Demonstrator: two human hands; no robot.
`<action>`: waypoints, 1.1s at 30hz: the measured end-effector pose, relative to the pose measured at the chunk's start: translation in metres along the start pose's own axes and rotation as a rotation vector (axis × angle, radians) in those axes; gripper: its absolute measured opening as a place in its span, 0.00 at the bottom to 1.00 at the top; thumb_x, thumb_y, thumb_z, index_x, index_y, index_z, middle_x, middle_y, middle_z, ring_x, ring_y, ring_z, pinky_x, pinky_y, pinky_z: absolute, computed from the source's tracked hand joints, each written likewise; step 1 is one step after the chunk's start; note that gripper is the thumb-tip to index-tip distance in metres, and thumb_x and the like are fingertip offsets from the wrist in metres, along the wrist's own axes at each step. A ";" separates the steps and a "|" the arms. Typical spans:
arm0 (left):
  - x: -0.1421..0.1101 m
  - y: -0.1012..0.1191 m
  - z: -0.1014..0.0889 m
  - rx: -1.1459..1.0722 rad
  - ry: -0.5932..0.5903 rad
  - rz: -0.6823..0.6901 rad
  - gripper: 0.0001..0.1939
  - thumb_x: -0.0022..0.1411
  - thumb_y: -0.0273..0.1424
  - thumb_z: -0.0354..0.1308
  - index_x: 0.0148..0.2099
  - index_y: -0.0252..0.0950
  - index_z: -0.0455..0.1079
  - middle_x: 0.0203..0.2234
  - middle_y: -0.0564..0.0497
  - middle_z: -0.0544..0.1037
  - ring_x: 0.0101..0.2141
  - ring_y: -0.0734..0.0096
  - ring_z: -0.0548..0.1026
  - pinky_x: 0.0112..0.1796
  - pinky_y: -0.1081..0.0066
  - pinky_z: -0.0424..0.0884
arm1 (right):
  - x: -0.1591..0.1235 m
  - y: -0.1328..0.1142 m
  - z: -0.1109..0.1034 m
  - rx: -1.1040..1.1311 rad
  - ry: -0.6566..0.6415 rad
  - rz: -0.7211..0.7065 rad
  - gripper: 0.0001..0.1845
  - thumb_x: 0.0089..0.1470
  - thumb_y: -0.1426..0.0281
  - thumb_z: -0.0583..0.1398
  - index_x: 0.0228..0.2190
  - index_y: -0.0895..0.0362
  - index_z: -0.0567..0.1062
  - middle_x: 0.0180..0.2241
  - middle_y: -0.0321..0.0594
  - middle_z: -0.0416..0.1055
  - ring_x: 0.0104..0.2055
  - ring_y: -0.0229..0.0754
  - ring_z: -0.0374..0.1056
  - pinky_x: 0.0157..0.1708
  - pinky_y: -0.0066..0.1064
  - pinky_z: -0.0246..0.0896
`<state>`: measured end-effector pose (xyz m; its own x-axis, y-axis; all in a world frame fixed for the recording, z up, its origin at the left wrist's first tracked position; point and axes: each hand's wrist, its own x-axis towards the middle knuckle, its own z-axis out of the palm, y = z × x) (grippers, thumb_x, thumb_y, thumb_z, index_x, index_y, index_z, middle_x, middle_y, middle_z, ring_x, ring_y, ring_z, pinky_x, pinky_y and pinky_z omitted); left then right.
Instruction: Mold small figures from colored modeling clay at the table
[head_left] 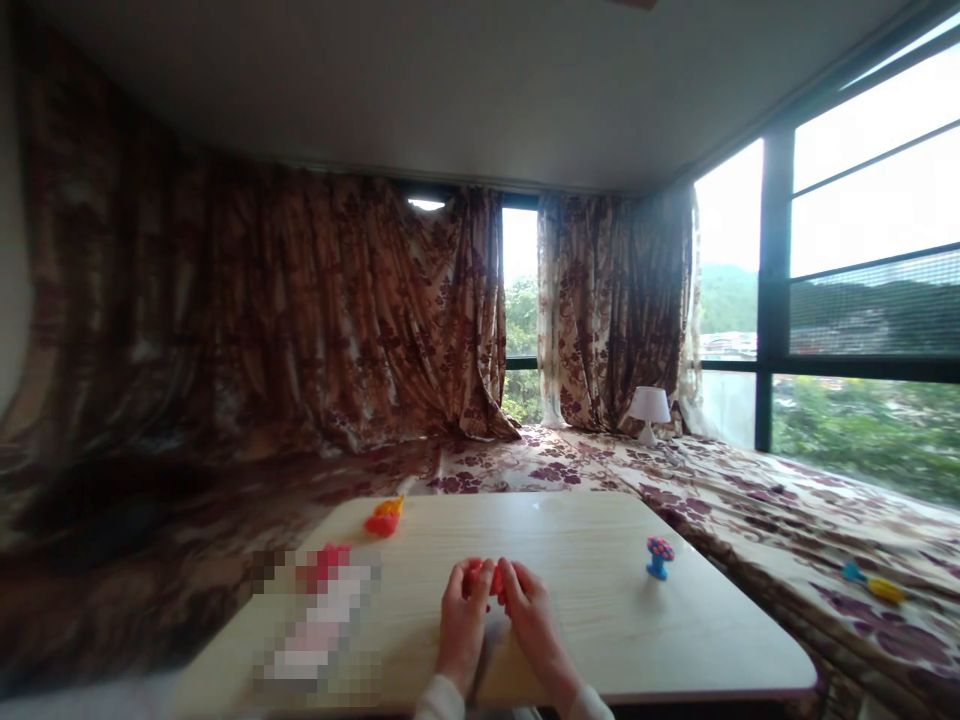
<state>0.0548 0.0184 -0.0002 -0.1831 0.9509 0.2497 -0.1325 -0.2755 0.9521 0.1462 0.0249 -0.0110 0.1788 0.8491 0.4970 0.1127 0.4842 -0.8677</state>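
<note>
My left hand (pixel 462 606) and my right hand (pixel 528 598) meet over the near middle of the table. Between their fingertips and thumbs they grip a red lump of what looks like modelling clay (pixel 497 578), mostly covered by the fingers. To the right stands a small blue clay figure with a red-dotted, mushroom-like top (pixel 658 557). At the table's far left lie a red lump (pixel 382 524) and a yellow-orange piece (pixel 390 507) touching it. Nearer on the left, another red lump (pixel 334 556) is partly lost in a pixelated patch.
The pale wooden table (pixel 585 640) has rounded corners. Around it spreads a floral cloth (pixel 720 510), with a yellow and blue object (pixel 885 590) on its right side. A white lamp (pixel 649 406) stands behind, near patterned curtains (pixel 375 320) and large windows.
</note>
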 end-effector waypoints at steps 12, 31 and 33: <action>-0.005 0.001 0.002 -0.038 0.011 0.045 0.22 0.48 0.49 0.57 0.34 0.35 0.66 0.21 0.53 0.72 0.22 0.73 0.70 0.22 0.74 0.65 | -0.004 -0.012 -0.003 0.030 -0.035 -0.008 0.23 0.50 0.51 0.54 0.22 0.58 0.72 0.20 0.38 0.69 0.24 0.39 0.62 0.24 0.27 0.56; -0.006 0.004 0.003 -0.131 -0.047 0.013 0.18 0.49 0.47 0.58 0.28 0.35 0.66 0.17 0.56 0.68 0.19 0.76 0.66 0.21 0.75 0.63 | -0.001 -0.002 -0.002 0.016 -0.052 0.016 0.26 0.49 0.48 0.53 0.20 0.58 0.71 0.17 0.36 0.65 0.20 0.38 0.60 0.20 0.27 0.56; -0.006 0.003 0.002 -0.145 -0.053 0.008 0.18 0.48 0.46 0.59 0.27 0.35 0.66 0.16 0.57 0.67 0.19 0.76 0.66 0.21 0.75 0.63 | -0.001 -0.001 -0.002 -0.008 -0.040 -0.016 0.26 0.49 0.48 0.54 0.19 0.58 0.71 0.16 0.36 0.65 0.21 0.38 0.60 0.22 0.28 0.56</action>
<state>0.0578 0.0121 0.0021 -0.1340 0.9536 0.2696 -0.2711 -0.2970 0.9156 0.1475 0.0230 -0.0110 0.1378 0.8491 0.5099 0.1228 0.4962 -0.8595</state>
